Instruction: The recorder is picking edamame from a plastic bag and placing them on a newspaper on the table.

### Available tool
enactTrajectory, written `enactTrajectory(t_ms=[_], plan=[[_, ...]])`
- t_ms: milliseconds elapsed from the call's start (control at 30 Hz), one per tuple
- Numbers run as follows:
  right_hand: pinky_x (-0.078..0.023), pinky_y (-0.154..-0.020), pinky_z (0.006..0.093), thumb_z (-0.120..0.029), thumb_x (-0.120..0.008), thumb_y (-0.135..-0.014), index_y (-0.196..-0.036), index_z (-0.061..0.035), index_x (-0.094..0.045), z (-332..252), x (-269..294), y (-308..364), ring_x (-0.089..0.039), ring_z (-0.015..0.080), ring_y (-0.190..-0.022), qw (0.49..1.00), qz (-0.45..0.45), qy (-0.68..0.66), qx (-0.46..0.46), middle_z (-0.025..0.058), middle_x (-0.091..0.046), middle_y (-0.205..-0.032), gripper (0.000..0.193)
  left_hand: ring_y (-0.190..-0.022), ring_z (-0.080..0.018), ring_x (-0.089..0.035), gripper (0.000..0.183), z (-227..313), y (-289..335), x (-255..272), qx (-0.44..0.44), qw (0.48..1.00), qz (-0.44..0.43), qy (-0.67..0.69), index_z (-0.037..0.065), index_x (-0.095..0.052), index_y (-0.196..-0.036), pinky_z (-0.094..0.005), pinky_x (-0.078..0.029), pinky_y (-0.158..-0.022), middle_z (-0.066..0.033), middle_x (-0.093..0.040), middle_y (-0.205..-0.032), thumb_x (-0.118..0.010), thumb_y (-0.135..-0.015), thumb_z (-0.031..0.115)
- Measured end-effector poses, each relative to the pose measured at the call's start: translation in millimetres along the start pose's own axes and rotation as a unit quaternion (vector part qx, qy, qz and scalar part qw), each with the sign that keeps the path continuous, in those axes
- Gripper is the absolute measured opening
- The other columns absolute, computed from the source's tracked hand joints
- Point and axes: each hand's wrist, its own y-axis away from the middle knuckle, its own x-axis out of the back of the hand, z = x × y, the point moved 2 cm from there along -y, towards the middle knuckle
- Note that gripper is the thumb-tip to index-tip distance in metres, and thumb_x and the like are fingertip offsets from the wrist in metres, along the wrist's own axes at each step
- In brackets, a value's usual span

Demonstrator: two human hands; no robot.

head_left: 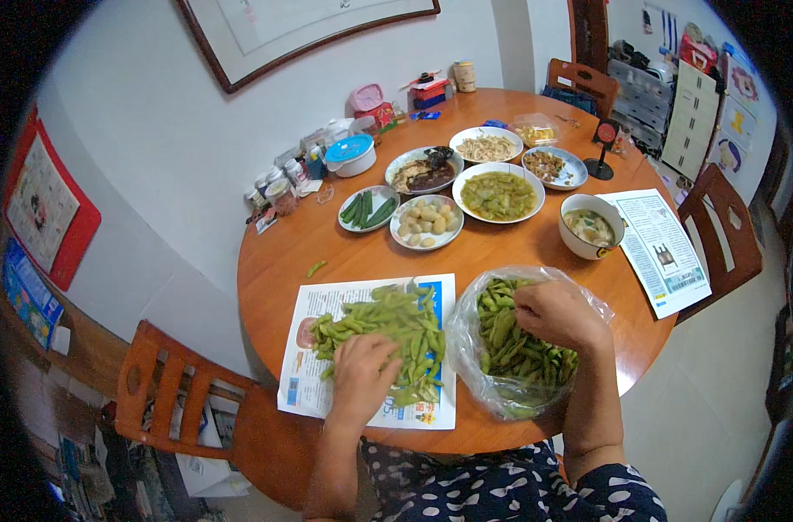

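Note:
A heap of green edamame pods (pixel 418 344) lies spread on a sheet of newspaper (pixel 305 387) near the table's front edge. My left hand (pixel 361 370) rests over the heap's near left side, its fingers apart and bent down onto the pods, with some blur around them. To the right, a clear plastic bag (pixel 470 374) stands with its mouth wide, full of more edamame pods (pixel 505 344). My right hand (pixel 557 311) reaches over the bag's far right rim, fingers curled down among the pods. Its fingertips are partly hidden, and I cannot make out what they hold.
Beyond lie plates of cucumbers (pixel 368 209), peeled pale pieces (pixel 427 222) and cooked green vegetables (pixel 501 193). A soup bowl (pixel 590 228) stands right, beside another newspaper (pixel 662 252). One stray pod (pixel 316 268) lies left. Jars and a blue-lidded tub (pixel 351 155) line the wall side; chairs (pixel 183 391) flank the table.

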Motion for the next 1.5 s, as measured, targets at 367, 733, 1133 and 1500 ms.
enactTrajectory(t_ms=[367, 733, 1133, 1500], plan=[[-0.052, -0.079, 0.0515, -0.019, -0.069, -0.086, -0.086, -0.004, -0.07, 3, -7, -3, -0.068, 0.0401, -0.087, 0.998, -0.029, 0.04, -0.024, 0.0178, -0.07, -0.086, 0.015, -0.113, -0.0321, -0.061, 0.031, -5, 2, -5, -0.009, 1.0, -0.007, -0.022, 0.008, -0.076, -0.109, -0.0461, -0.042, -0.101, -0.0092, -0.068, -0.112, -0.084, -0.079, 0.012], [-0.055, -0.085, 0.0475, -0.017, -0.076, -0.087, -0.102, -0.0069, -0.072, -53, -32, -18, -0.069, 0.0357, -0.097, 0.98, 0.05, -0.052, 0.186, 0.0129, -0.07, -0.101, 0.018, -0.113, -0.0312, -0.06, 0.017, -7, -2, -11, 0.005, 1.0, -0.004, -0.009, 0.008, -0.07, -0.095, -0.046, -0.04, -0.103, -0.009, -0.068, -0.107, -0.08, -0.081, 0.009], [-0.056, -0.08, 0.0519, -0.018, -0.072, -0.088, -0.097, -0.005, -0.066, -57, -45, -19, -0.069, 0.0399, -0.091, 0.972, 0.028, -0.093, 0.215, 0.0165, -0.065, -0.092, 0.017, -0.116, -0.0322, -0.059, 0.022, -4, -2, -8, 0.017, 0.999, 0.005, -0.041, 0.008, -0.071, -0.101, -0.0466, -0.04, -0.104, -0.0105, -0.067, -0.11, -0.082, -0.081, 0.008], [-0.056, -0.078, 0.0506, -0.018, -0.068, -0.09, -0.093, -0.0052, -0.065, -58, -51, -17, -0.069, 0.0389, -0.089, 0.971, 0.04, -0.088, 0.218, 0.0152, -0.065, -0.091, 0.014, -0.107, -0.0359, -0.06, 0.021, -8, -4, -14, -0.021, 0.999, -0.003, -0.036, 0.01, -0.065, -0.093, -0.0483, -0.043, -0.096, -0.0118, -0.064, -0.102, -0.08, -0.079, 0.009]])
